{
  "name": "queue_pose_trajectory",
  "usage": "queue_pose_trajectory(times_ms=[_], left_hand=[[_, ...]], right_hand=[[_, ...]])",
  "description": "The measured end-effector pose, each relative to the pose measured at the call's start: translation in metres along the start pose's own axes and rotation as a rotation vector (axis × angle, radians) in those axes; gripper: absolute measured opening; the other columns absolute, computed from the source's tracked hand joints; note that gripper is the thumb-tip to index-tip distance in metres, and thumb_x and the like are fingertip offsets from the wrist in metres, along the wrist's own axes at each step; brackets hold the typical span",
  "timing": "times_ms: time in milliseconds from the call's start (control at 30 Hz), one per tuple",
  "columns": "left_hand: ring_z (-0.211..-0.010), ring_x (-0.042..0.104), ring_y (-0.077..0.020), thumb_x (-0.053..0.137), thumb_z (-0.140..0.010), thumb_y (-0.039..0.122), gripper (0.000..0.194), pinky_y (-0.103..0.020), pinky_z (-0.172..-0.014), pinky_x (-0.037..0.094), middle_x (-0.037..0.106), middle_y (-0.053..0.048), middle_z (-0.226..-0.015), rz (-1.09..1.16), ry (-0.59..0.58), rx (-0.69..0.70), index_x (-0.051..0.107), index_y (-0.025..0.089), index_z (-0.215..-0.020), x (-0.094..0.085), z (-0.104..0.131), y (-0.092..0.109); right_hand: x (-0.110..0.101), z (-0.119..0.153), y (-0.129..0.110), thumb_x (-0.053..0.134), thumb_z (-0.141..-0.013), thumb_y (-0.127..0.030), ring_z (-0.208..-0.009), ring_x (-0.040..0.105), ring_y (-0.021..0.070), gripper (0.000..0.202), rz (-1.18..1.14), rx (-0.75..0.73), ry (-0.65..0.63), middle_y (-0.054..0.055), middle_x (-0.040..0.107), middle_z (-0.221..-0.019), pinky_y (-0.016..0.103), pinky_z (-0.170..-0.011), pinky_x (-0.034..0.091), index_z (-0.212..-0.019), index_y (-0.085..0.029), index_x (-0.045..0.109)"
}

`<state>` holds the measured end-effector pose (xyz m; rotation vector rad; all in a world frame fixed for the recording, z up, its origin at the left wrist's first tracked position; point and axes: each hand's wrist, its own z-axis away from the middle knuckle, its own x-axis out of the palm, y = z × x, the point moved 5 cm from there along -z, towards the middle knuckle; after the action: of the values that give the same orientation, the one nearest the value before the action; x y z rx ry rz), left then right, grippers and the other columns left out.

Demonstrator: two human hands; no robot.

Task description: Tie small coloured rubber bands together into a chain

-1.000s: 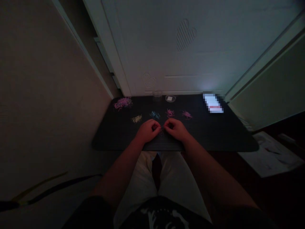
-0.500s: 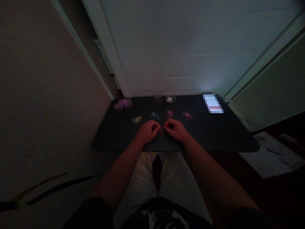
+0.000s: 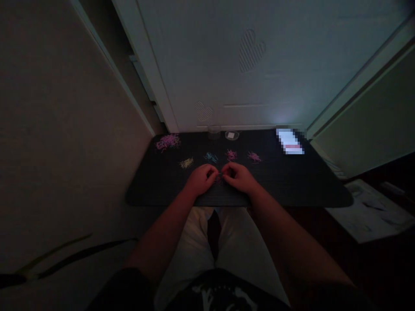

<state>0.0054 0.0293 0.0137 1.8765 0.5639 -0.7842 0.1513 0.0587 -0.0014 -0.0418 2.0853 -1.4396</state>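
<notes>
Near the front edge of the dark table, my left hand (image 3: 202, 178) and my right hand (image 3: 239, 176) face each other, thumb and fingertips pinched on each. Something tiny and thin shows between the fingertips, too small to name. Beneath them lie some small reddish strands (image 3: 218, 179), partly hidden. Behind the hands are small piles of thin pieces: yellowish (image 3: 186, 163), blue (image 3: 210, 157), pink (image 3: 231, 155) and purple-pink (image 3: 254, 157).
A larger mixed pink-purple pile (image 3: 167, 141) lies at the table's back left. A clear cup (image 3: 214, 132) and a round clear lid (image 3: 231, 135) stand at the back. A lit, blurred-out screen (image 3: 290, 141) is at the back right of the black table (image 3: 292, 185).
My right hand has shifted very slightly toward my left, narrowing the gap between the fingertips. The piles stay where they were.
</notes>
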Motion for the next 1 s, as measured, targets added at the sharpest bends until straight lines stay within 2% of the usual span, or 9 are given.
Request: queue_pose_trajectory(times_ms=[100, 300, 600, 800, 1000], left_hand=[[-0.078, 0.055, -0.0150, 0.047, -0.086, 0.026, 0.016, -0.027, -0.071, 0.042, 0.062, -0.003, -0.081, -0.010, -0.008, 0.000, 0.058, 0.017, -0.081, 0.0000, -0.0001, 0.0011], [-0.078, 0.056, -0.0155, 0.046, -0.086, 0.028, 0.017, -0.028, -0.070, 0.042, 0.062, -0.004, -0.081, -0.018, -0.018, 0.002, 0.058, 0.017, -0.081, -0.0007, 0.0001, 0.0022], [-0.070, 0.055, -0.0131, 0.058, -0.079, 0.031, 0.015, -0.026, -0.064, 0.043, 0.061, -0.002, -0.078, 0.011, -0.022, 0.010, 0.062, 0.017, -0.084, 0.0011, 0.0015, 0.0011], [-0.069, 0.055, -0.0128, 0.054, -0.081, 0.026, 0.012, -0.026, -0.064, 0.042, 0.063, -0.001, -0.077, -0.008, -0.024, -0.003, 0.062, 0.018, -0.081, 0.0024, 0.0012, -0.0009], [-0.071, 0.056, -0.0136, 0.052, -0.082, 0.029, 0.015, -0.027, -0.065, 0.043, 0.064, -0.002, -0.078, -0.016, -0.024, -0.018, 0.063, 0.017, -0.081, 0.0014, 0.0008, -0.0005]], right_hand=[[0.0009, -0.0003, -0.0010, 0.059, -0.072, -0.020, -0.059, 0.050, 0.0101, 0.021, 0.004, -0.021, -0.017, -0.001, 0.057, -0.071, 0.023, -0.056, 0.041, -0.092, -0.016, 0.060], [-0.0025, -0.0011, -0.0034, 0.056, -0.075, -0.020, -0.065, 0.051, 0.0118, 0.007, 0.105, -0.076, 0.050, 0.001, 0.058, -0.071, 0.024, -0.059, 0.041, -0.076, -0.017, 0.063], [-0.0031, -0.0007, -0.0053, 0.057, -0.075, -0.022, -0.062, 0.052, 0.0117, 0.008, 0.123, -0.052, 0.054, 0.001, 0.060, -0.068, 0.024, -0.058, 0.040, -0.075, -0.017, 0.064], [-0.0030, -0.0004, -0.0038, 0.057, -0.077, -0.023, -0.063, 0.053, 0.0124, 0.011, 0.140, -0.040, 0.047, 0.002, 0.062, -0.069, 0.024, -0.058, 0.041, -0.076, -0.017, 0.066], [-0.0030, -0.0008, -0.0043, 0.056, -0.078, -0.023, -0.068, 0.056, 0.0137, 0.012, 0.150, -0.055, 0.060, 0.004, 0.064, -0.074, 0.026, -0.062, 0.042, -0.076, -0.017, 0.066]])
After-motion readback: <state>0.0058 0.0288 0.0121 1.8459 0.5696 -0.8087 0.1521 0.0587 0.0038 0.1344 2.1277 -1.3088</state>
